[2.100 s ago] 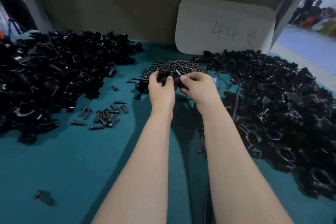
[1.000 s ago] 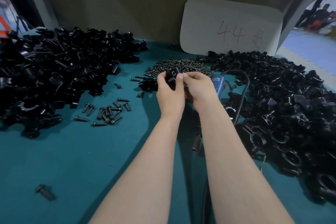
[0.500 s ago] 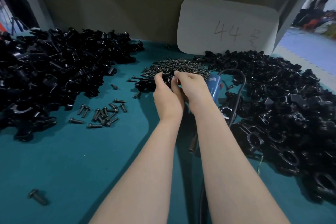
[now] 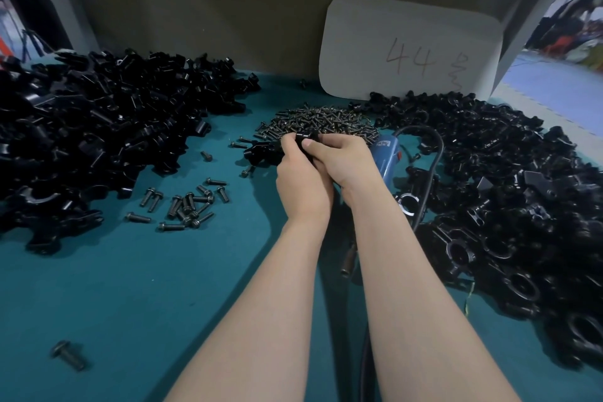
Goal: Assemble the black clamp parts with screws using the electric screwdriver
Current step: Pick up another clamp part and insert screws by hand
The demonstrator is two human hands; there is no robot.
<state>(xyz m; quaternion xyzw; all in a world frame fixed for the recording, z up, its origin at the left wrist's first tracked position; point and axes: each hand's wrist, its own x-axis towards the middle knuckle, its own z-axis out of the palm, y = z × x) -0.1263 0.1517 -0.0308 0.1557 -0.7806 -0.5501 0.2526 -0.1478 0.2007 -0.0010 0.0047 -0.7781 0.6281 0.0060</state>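
My left hand [image 4: 301,181] and my right hand [image 4: 342,158] are pressed together over the middle of the table, both gripping a small black clamp part [image 4: 308,137] between their fingertips. Most of the part is hidden by the fingers. Just behind the hands lies a pile of small dark screws [image 4: 321,122]. The blue electric screwdriver [image 4: 386,157] lies on the table right of my right hand, its black cord [image 4: 430,173] looping past it.
A large heap of black clamp parts [image 4: 91,140] fills the left side, another heap [image 4: 509,206] the right. Several loose bolts [image 4: 186,204] lie left of my arms and a single bolt [image 4: 67,354] near the front left. A white card marked 44 [image 4: 411,49] leans against the back wall.
The hands have stayed together on the clamp part, shifting slightly; my right thumb now lies over the part's top. The camera view moved a little.
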